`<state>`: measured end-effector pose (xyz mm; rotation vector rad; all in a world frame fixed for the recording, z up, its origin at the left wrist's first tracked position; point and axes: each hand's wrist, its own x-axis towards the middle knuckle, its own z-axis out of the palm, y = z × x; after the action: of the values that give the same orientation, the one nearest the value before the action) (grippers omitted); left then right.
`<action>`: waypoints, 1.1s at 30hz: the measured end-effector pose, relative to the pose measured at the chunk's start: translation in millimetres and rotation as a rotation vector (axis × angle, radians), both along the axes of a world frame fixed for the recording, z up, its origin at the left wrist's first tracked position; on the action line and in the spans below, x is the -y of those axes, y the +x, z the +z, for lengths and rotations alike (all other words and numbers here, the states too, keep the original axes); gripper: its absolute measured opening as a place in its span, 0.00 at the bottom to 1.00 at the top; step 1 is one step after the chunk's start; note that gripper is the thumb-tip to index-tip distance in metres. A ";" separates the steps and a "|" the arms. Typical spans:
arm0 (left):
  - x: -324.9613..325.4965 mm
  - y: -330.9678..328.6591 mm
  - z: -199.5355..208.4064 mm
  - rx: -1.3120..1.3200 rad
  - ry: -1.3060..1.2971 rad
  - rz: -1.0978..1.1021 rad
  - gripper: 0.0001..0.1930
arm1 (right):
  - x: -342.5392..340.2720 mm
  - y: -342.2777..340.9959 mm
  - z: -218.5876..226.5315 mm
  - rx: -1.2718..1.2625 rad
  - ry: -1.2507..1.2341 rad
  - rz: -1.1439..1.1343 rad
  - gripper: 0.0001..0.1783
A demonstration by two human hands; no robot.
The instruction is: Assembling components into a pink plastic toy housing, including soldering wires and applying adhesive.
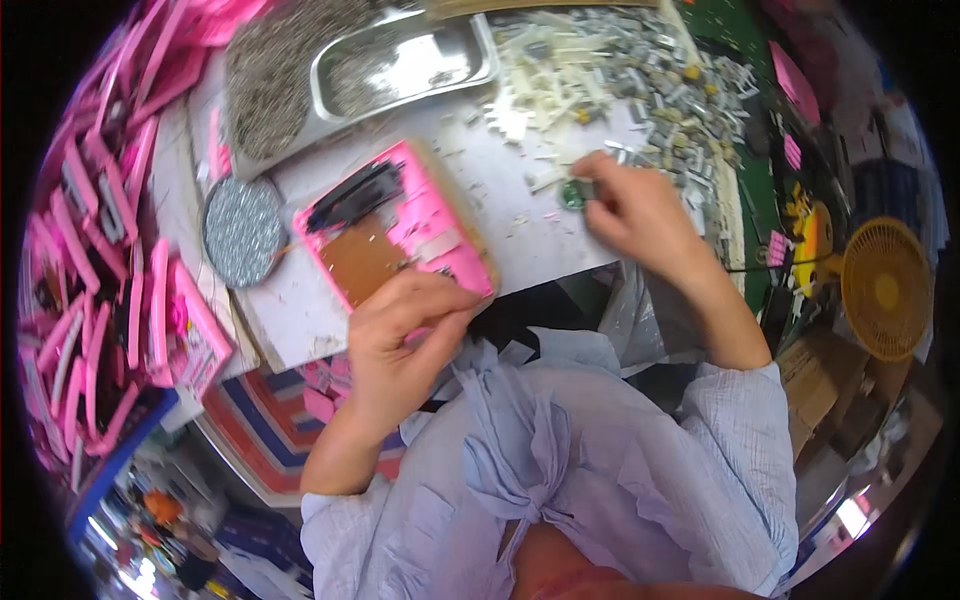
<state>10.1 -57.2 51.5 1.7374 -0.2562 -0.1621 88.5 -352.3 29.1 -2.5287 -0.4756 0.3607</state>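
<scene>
In front of me a shallow pink tray-like case (462, 262) lies tilted on the white table, with a brown panel (365, 258) and a long black part (357, 194) inside it. My left hand (398, 325) is at the case's near edge, thumb and forefinger pinched; whatever they hold is too small or hidden. Over to the right, the fingers of my right hand (640, 205) close around a small dark piece (587, 190), partly hidden by the fingertips. A small green round thing (571, 196) is right beside those fingertips.
Behind the case stand a metal pan (470, 82) and a tray of many small metal bits (270, 110). A round grey dish (243, 232) sits left. Small white and grey parts (640, 80) are heaped back right. Pink strips (90, 260) pile up far left; an orange fan (886, 290) stands right.
</scene>
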 end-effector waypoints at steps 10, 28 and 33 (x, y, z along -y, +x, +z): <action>9.8 -28.0 -19.5 -0.180 -0.150 0.285 0.16 | -82.9 -35.8 16.6 -1.047 1.127 -0.175 0.26; -3.8 -26.7 -26.7 0.201 0.042 0.254 0.14 | -98.5 -36.0 16.2 -0.213 0.641 0.219 0.23; -6.1 -22.3 -36.5 0.543 0.214 0.258 0.14 | -97.5 -19.3 19.6 -0.616 0.573 0.138 0.21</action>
<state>-12.2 -51.1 15.0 1.9860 -0.4161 0.4938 69.2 -254.9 48.7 -1.7227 -0.4265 0.8783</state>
